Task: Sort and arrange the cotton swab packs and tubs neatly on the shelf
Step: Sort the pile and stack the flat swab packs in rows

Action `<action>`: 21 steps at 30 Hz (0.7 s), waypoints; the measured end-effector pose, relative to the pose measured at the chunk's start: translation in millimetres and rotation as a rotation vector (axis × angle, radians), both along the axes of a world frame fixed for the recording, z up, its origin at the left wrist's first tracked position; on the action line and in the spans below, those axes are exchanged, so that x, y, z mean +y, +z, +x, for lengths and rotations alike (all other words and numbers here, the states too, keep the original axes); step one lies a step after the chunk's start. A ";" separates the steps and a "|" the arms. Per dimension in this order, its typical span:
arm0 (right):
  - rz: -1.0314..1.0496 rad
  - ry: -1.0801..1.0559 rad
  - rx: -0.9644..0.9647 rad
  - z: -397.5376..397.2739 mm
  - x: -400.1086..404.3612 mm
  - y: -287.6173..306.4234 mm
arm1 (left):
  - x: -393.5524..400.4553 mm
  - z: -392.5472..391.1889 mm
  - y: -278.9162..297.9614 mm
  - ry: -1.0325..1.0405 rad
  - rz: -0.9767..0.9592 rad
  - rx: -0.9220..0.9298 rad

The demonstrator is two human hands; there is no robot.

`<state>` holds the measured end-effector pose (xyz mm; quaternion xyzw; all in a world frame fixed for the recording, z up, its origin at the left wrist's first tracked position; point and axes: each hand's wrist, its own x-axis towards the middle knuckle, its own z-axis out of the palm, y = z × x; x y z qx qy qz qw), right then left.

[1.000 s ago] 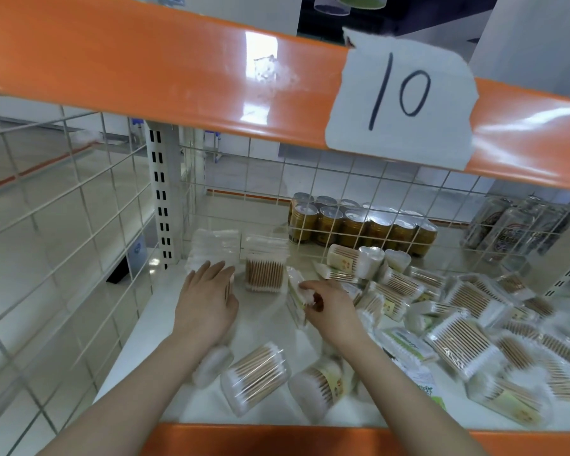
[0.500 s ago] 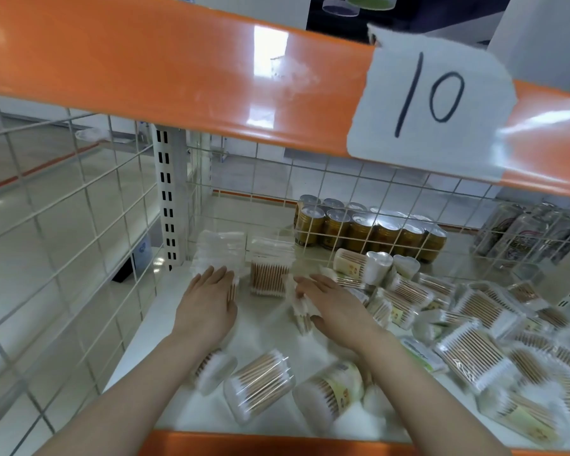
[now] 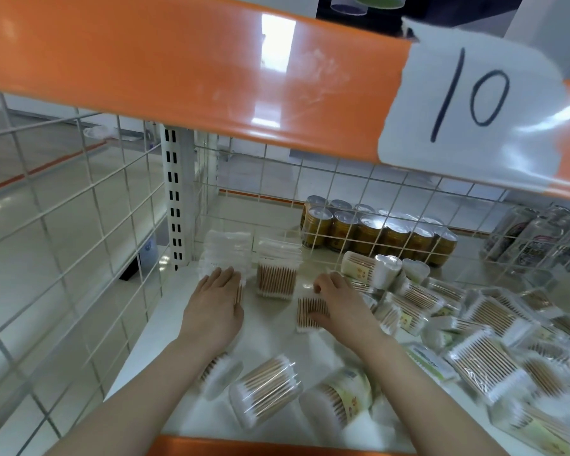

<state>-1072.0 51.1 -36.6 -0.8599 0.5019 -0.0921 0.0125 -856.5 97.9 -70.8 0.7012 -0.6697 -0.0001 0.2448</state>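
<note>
Two stacks of cotton swab packs stand at the back left corner of the white shelf (image 3: 165,311): a white stack (image 3: 226,255) and, just to its right, a stack with wooden sticks (image 3: 277,271). The left hand (image 3: 216,307) lies flat with straight fingers on a pack in front of the white stack. The right hand (image 3: 339,307), right of the wooden-stick stack, has its fingers curled over a flat swab pack (image 3: 310,312) that lies on the shelf; the brown sticks show through the clear wrap, with white tips at both ends. Nearer the front edge of the shelf, three round clear tubs (image 3: 265,394) lie on their sides, full of swabs. To the right of the right hand many packs (image 3: 487,363) lie in disorder. Behind the wire grid (image 3: 343,205) at the back of the shelf stands a group of golden cans (image 3: 375,232).
</note>
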 end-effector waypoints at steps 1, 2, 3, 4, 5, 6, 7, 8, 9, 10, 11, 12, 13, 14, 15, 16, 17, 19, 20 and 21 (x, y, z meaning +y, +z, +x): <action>0.004 -0.002 -0.011 0.5 0.6 -0.9 | 0.2 -0.1 -0.2 -0.001 -0.005 -0.001; 0.004 0.001 -0.015 0.7 1.6 -1.4 | -0.1 -0.3 -0.5 -0.002 -0.010 -0.001; 0.001 0.005 -0.015 0.7 2.2 -2.1 | -0.4 -0.6 -0.9 -0.003 -0.014 0.001; -0.003 0.010 -0.014 0.3 2.4 -2.9 | -0.7 -0.6 -1.3 -0.004 -0.020 0.004; -0.008 0.014 -0.011 -0.1 2.1 -3.8 | -0.6 -0.6 -1.6 -0.005 -0.027 0.004; -0.017 0.018 -0.006 -0.2 1.7 -4.7 | -0.3 -0.5 -2.1 -0.007 -0.036 0.007; -0.029 0.021 0.002 0.0 1.0 -5.4 | 0.1 -0.4 -2.7 -0.009 -0.044 0.014; -0.043 0.021 0.013 0.8 0.1 -5.5 | 0.8 -0.3 -3.2 -0.011 -0.054 0.023; -0.055 0.018 0.026 1.7 -0.8 -5.7 | 1.3 -0.3 -3.7 -0.012 -0.061 0.030; -0.067 0.018 0.033 3.2 -1.6 -5.6 | 1.5 -0.1 -4.1 -0.014 -0.068 0.032; -0.080 0.019 0.037 5.0 -2.4 -5.9 | 1.4 0.2 -4.5 -0.018 -0.074 0.030; -0.097 0.022 0.037 7.1 -2.9 -6.9 | 0.8 0.4 -5.0 -0.022 -0.084 0.027; -0.114 0.026 0.027 9.7 -3.7 -8.1 | 0.4 0.7 -6.0 -0.024 -0.092 0.022; -0.131 0.030 0.012 12.4 -4.7 -9.6 | -0.4 1.1 -7.6 -0.025 -0.101 0.013; -0.147 0.031 -0.006 15.6 -5.7 -10.2 | -1.0 1.7 -9.3 -0.023 -0.108 0.000; -0.156 0.031 -0.011 18.8 -6.1 -10.2 | -2.1 2.2 -10.7 -0.017 -0.112 -0.010; -0.155 0.032 -0.001 22.3 -6.2 -9.3 | -2.4 3.0 -12.0 -0.009 -0.110 -0.018; -0.145 0.038 0.031 27.5 -8.6 -8.9 | -3.9 3.9 -14.3 -0.001 -0.102 -0.040; -0.146 0.045 0.027 30.3 -9.7 -8.3 | -4.8 4.6 -15.7 0.004 -0.122 -0.066; -0.153 0.053 0.018 33.4 -10.1 -7.9 | -5.4 5.3 -16.1 0.009 -0.150 -0.086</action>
